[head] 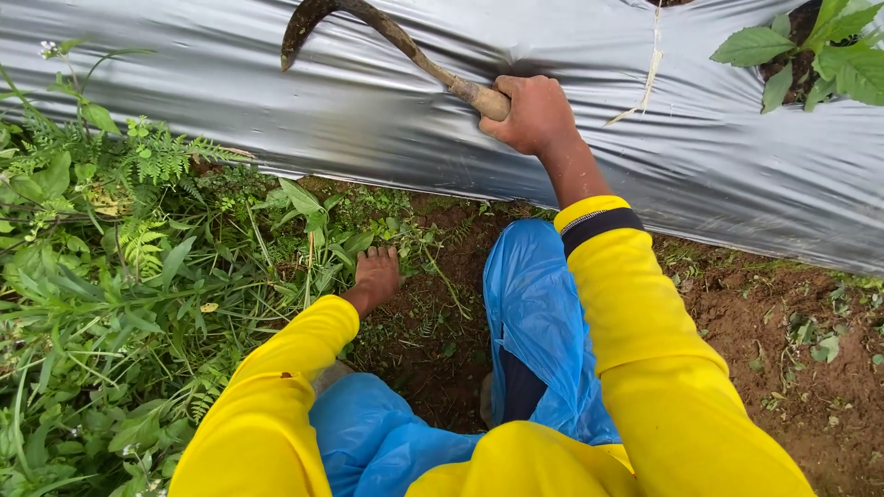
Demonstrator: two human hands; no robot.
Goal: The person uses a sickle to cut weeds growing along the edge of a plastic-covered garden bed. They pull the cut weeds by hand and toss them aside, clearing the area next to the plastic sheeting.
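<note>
Silver plastic mulch sheeting stretches across the top of your view, draped over a raised bed, with bare brown soil at its foot and a thick tangle of weeds and ferns on your left. You are crouched low, knees in blue plastic leg covers, yellow sleeves reaching forward.

Your right hand is closed around the wooden handle of a sickle, and it rests up against the sheeting. Held that way, the curved blade points away from your body and arcs to the left above the plastic, clear of your other arm. It looks parked rather than mid-swing, though that is a judgement.

Your left hand is down at ground level where the weeds meet the soil, fingers pressed into the greenery; you cannot tell from here whether it is gripping stems or only resting on them.

The sickle's blade is dark, dull and earth-stained, hooking down to a point at its tip; the handle is pale, worn wood. A leafy seedling grows through a hole in the sheeting at upper right.
</note>
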